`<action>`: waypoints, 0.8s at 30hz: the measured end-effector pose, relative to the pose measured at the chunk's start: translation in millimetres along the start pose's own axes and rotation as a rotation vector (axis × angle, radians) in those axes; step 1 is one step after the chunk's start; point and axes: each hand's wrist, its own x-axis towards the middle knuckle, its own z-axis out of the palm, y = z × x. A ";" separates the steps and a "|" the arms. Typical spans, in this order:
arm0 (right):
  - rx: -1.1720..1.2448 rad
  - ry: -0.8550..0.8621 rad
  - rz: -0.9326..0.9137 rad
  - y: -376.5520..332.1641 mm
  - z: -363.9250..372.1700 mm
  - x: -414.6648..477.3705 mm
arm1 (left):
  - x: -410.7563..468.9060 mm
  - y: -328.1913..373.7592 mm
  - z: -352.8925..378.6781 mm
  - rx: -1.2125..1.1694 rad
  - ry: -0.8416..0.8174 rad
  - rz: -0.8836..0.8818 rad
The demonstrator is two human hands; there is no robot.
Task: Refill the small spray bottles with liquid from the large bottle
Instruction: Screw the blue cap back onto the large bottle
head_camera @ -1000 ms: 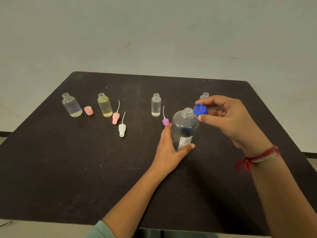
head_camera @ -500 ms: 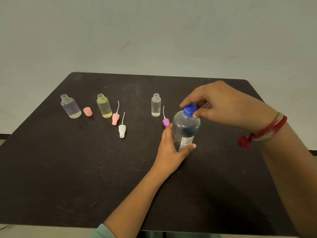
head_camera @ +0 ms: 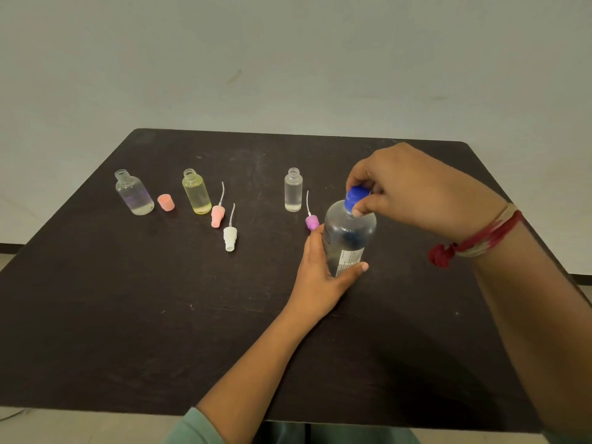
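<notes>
1. From my remote seat I see the large clear plastic bottle (head_camera: 352, 229) standing upright on the dark bench (head_camera: 128, 315), right of centre. A printed label faces the near side.
2. The left grip (head_camera: 320, 277), a bare hand, is wrapped round the lower body of the large bottle from the left, with the thumb lying across the label.
3. The right grip (head_camera: 416, 187) reaches in from the right and above. Its fingertips pinch the blue ribbed cap (head_camera: 356, 197), which sits on the bottle's neck. I cannot tell how tightly the cap is seated.
4. A red-and-white thread band (head_camera: 474, 241) circles the right wrist.
5. Three small bottles stand open-necked on the far half of the bench:
   - a round-shouldered clear bottle (head_camera: 133, 193) at the far left
   - a yellow-tinted bottle (head_camera: 196, 195) to its right
   - a straight clear bottle (head_camera: 293, 190) just left of the large one
6. Several loose parts lie on the bench:
   - a small pink cap (head_camera: 166, 202) sits between the first two small bottles
   - a pink spray head (head_camera: 217, 216) with its dip tube lies just right of the yellow-tinted bottle
   - a white spray head (head_camera: 230, 238) lies just nearer than the pink one
   - a purple spray head (head_camera: 311, 222) lies beside the left grip's fingers
</notes>
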 end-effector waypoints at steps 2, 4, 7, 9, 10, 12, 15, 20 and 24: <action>-0.074 0.039 0.082 -3.8 7.0 -1.1 | -0.3 0.9 -0.3 0.001 -0.006 0.000; -0.139 0.094 0.154 -9.3 15.1 -2.6 | -0.6 2.2 -0.7 0.005 -0.012 -0.002; -0.134 0.201 0.213 -10.3 27.0 -7.1 | -0.5 2.8 -0.6 0.001 -0.002 -0.010; -0.027 0.250 0.211 -0.9 33.6 -9.8 | -0.3 1.8 -0.2 0.006 0.000 -0.009; 0.072 0.254 0.200 4.9 35.5 -12.7 | -0.5 1.2 0.2 0.009 -0.001 -0.009; 0.454 0.234 0.112 13.8 38.1 -18.3 | -0.8 0.6 0.4 0.006 0.000 -0.011; 0.729 0.177 -0.068 23.4 39.1 -20.6 | 0.0 0.6 0.1 0.009 0.009 -0.007; 0.601 0.197 -0.042 28.4 28.5 -8.9 | 0.3 0.1 -0.8 0.018 -0.002 -0.013; 0.504 0.393 0.153 19.6 40.0 -3.3 | 0.4 0.2 -0.3 0.011 -0.011 -0.015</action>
